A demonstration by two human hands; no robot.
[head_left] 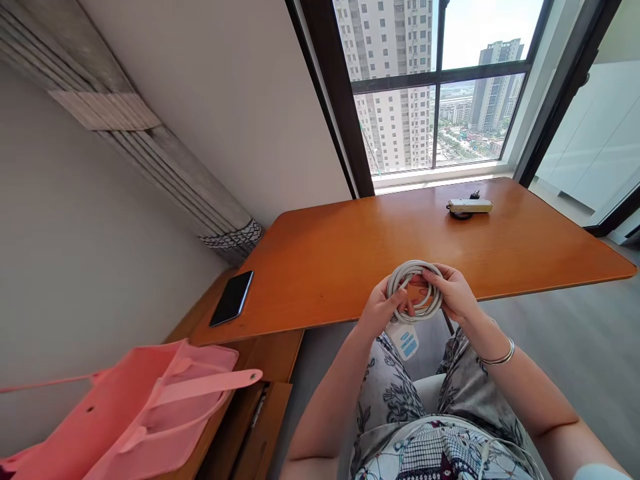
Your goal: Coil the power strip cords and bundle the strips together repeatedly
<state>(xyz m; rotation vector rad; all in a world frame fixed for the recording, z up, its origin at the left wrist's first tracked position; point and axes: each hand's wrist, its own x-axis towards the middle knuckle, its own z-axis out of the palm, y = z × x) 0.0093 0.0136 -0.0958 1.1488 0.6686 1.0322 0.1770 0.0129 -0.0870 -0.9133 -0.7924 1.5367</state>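
Note:
A coiled white cable (431,308) is held up above my lap, just off the table's near edge. My left hand (386,305) grips the coil's left side, with fingers reaching into the loop. On the coil's upper right, my right hand (450,288) has thumb and fingers closed around the strands. Below the coil hangs a white piece with blue markings (404,341); whether it is a tag or a plug block I cannot tell. Parts of the coil are hidden behind my fingers.
An orange-brown wooden table (320,260) spans the middle. On it lie a black tablet or phone (232,298) at left and a power strip (470,206) with black cord at far right. An open pink bag (165,407) stands lower left on a wooden cabinet (273,413). A window (440,80) is behind.

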